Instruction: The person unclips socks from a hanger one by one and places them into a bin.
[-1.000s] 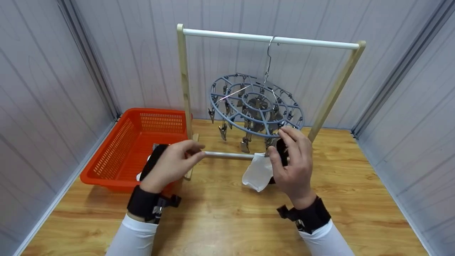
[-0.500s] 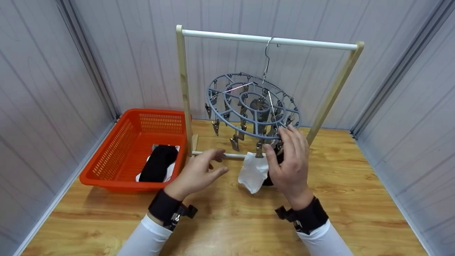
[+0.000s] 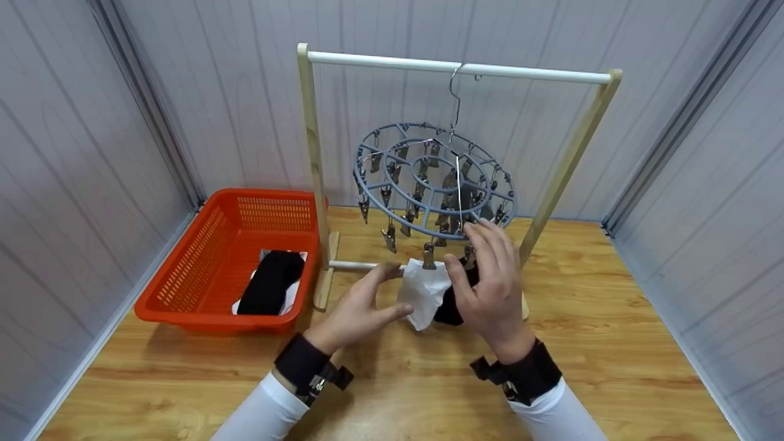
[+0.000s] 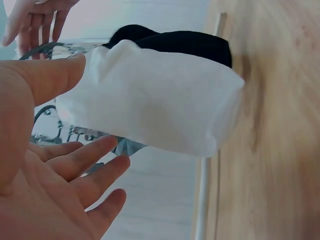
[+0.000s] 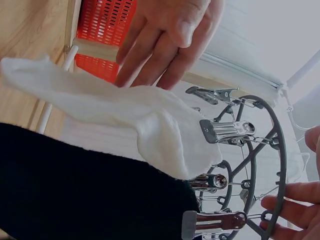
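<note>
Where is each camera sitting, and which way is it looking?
Head: up on the person's head, looking forward and down at the round clip hanger, orange basket, both forearms, left hand and right hand.
Left wrist: on the left wrist, looking past the open palm at the white sock.
Right wrist: on the right wrist, looking at the black sock and metal clips; fingertips show.
All three views share the white sock.
</note>
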Demonstrator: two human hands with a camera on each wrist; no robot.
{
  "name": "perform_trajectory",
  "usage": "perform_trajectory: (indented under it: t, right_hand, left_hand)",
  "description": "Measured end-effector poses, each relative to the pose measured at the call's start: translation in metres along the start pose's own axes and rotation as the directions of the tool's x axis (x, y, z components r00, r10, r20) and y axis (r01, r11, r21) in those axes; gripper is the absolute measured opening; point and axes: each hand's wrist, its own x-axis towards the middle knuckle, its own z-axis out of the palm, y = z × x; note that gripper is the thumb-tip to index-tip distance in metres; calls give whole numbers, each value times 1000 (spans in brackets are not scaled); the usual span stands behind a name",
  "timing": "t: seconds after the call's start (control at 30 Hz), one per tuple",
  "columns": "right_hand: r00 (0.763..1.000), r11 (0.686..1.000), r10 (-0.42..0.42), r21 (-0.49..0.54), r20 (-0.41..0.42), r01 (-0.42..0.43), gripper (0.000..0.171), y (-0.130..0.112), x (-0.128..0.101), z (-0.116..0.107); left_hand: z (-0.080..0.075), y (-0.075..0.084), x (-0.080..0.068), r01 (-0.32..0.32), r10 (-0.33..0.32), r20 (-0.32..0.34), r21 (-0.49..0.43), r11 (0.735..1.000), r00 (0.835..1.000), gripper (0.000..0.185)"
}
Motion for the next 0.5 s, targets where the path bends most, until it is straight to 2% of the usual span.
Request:
perform_trajectory:
  t: [0.27, 0.5]
  right_hand:
    - [1000, 1000, -7, -4, 14, 7, 57, -3, 0, 1]
    - [999, 999, -32, 5, 16, 32, 56, -4, -2, 2]
  left_hand:
    - [7, 0, 2, -13, 12, -11, -65, 998, 1000, 72]
    - [11, -4, 4, 15, -17, -19, -112, 994, 1000, 66]
